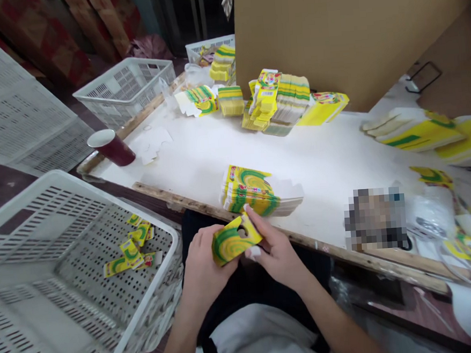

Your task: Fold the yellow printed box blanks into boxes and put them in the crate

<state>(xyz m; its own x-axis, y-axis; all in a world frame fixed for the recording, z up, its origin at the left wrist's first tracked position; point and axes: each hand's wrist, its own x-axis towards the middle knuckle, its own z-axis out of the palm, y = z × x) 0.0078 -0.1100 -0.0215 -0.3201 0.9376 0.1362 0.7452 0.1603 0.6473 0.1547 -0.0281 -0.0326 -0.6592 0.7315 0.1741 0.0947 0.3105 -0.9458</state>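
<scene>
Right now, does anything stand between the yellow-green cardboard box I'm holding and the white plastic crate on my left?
Only your left hand, which grips the box, and the crate's raised rim; nothing else visible.

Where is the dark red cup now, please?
In the head view, the dark red cup is at the left end of the white table, beside white paper scraps.

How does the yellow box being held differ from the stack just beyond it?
The held box looks like one carton; the stack has many, packed together. The box sits between the left hand and right hand; the stack rests on the table. Both are yellow with green swirls.
</scene>
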